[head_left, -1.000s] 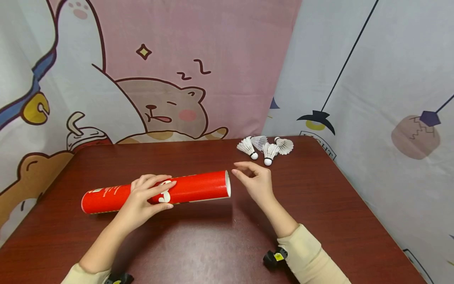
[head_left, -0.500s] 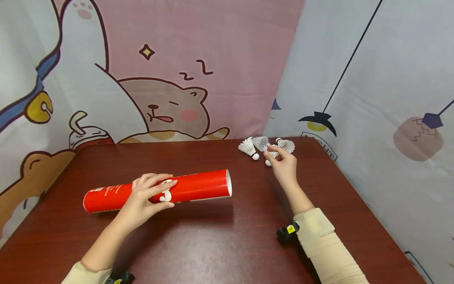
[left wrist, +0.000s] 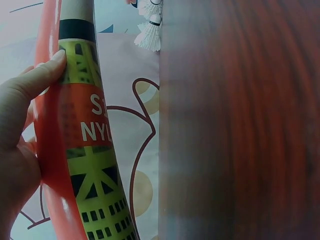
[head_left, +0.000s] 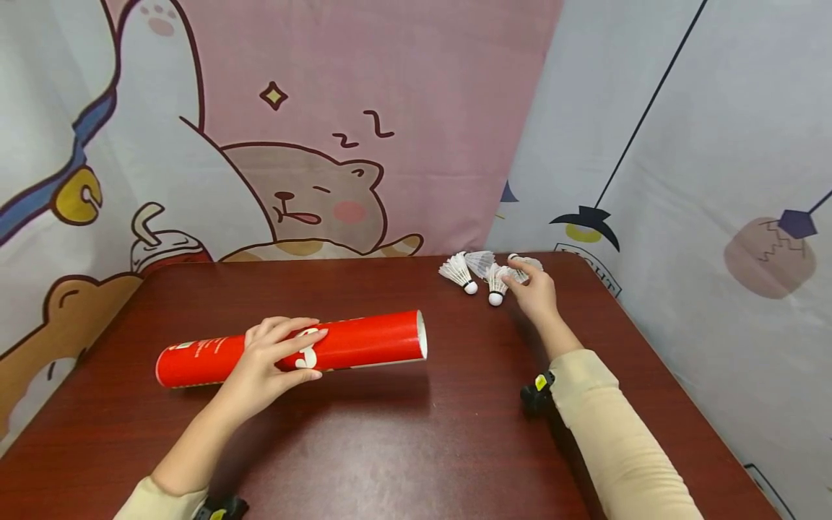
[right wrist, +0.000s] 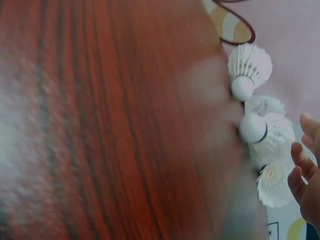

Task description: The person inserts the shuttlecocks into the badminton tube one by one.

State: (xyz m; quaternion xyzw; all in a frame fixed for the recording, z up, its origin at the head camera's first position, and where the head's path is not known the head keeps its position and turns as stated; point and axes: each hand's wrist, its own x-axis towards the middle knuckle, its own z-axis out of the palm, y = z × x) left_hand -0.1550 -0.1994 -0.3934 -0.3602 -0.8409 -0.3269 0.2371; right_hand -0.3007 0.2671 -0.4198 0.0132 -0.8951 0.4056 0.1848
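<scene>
My left hand (head_left: 256,372) grips a red shuttlecock tube (head_left: 373,341) round its middle, tilted with its open right end raised above the table. In the left wrist view, the thumb lies along the tube's printed side (left wrist: 92,172), which shows green patterns and white letters. Several white shuttlecocks lie grouped at the back: one on the left (head_left: 458,271), one at the front (head_left: 497,287), and others behind. Over the group's right side reaches my right hand (head_left: 538,295), thumb and fingers parted, partly covering the rightmost shuttlecock (head_left: 531,264). Nothing is between its fingers in the right wrist view.
The dark reddish-brown table (head_left: 364,440) has its right edge beyond my right arm. Right behind the shuttlecocks, at the back edge, hangs a printed curtain (head_left: 422,144) with cartoon animals.
My right hand has moved from beside the tube's open end to the right and back, over the front shuttlecock and on to the rightmost one. My left hand keeps hold of the tube.
</scene>
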